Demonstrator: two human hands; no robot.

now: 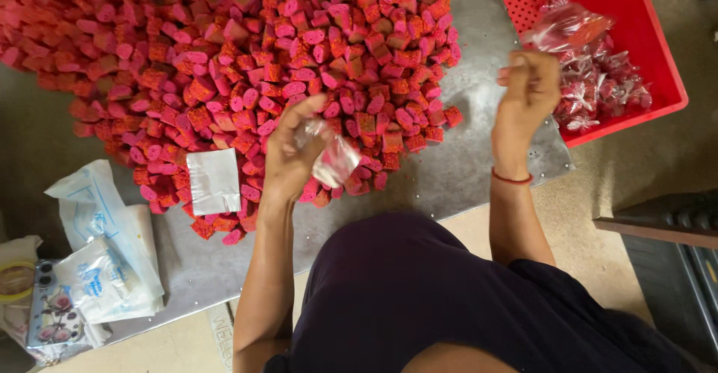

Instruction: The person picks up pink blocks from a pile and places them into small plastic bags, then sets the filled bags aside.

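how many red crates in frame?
1. A red crate at the top right, partly cut off by the frame edge, holding small wrapped packets. The right hand is raised beside it. Others may lie out of view.

A small clear plastic bag (334,158) sits crumpled in the left hand (288,160), over the near edge of the pink heap; a flat white sachet (214,181) lies on the heap just left of it; larger white packets with blue print (101,257) are stacked at the table's near left corner; filled clear bags (594,74), apparently tied, lie in the red crate (658,51) at right; the uppermost bag (565,25) is blurred.
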